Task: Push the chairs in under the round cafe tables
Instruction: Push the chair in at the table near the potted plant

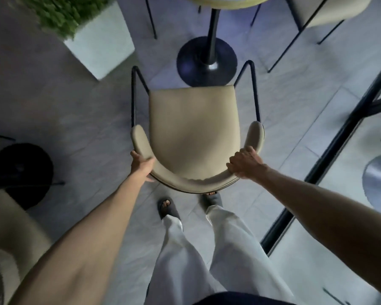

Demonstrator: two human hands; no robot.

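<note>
A beige padded chair (193, 124) with a curved backrest and thin black metal legs stands right in front of me, seen from above. My left hand (142, 165) grips the left end of the backrest. My right hand (244, 164) is closed over the backrest's right side. Beyond the seat's front edge stands the round cafe table (223, 2), of which only the pale rim shows at the top, with its black post and round black base (207, 62) on the floor. The seat's front edge lies just short of that base.
A white square planter (101, 47) with green foliage stands at the upper left. Another beige chair (330, 12) is at the top right. A second black table base (20, 172) and beige chair part (9, 249) sit at the left. A glass wall with a black frame (330, 164) runs along the right.
</note>
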